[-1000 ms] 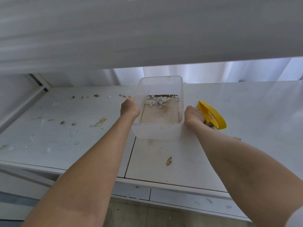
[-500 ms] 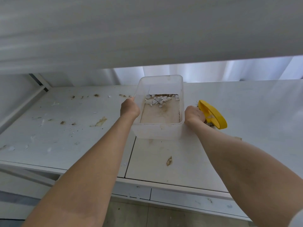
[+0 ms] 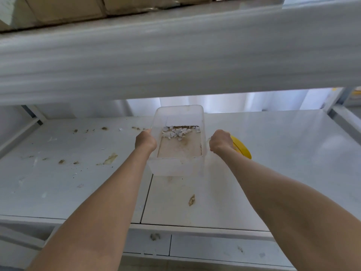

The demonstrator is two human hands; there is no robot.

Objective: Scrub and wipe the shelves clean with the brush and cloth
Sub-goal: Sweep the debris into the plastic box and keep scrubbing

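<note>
The yellow brush (image 3: 242,147) is just right of the clear plastic box (image 3: 175,167). The right hand (image 3: 221,140) has its fingers curled around the handle, so only the far end of the brush shows. It looks like hard, smooth plastic, so I judge it light and stiff. It is best held by the handle, and it may slip if wet. Whether this hand also touches the box, I cannot tell. On the left side of the box the left hand (image 3: 145,140) grips the rim. The box seems thin-walled and light, and the paper bits and brown crumbs (image 3: 178,133) at its far end would likely slide if it tilts. Below the box lies the white shelf (image 3: 273,153), with brown stains (image 3: 110,159) left of the box and a cleaner surface right of it. No cloth is in view
</note>
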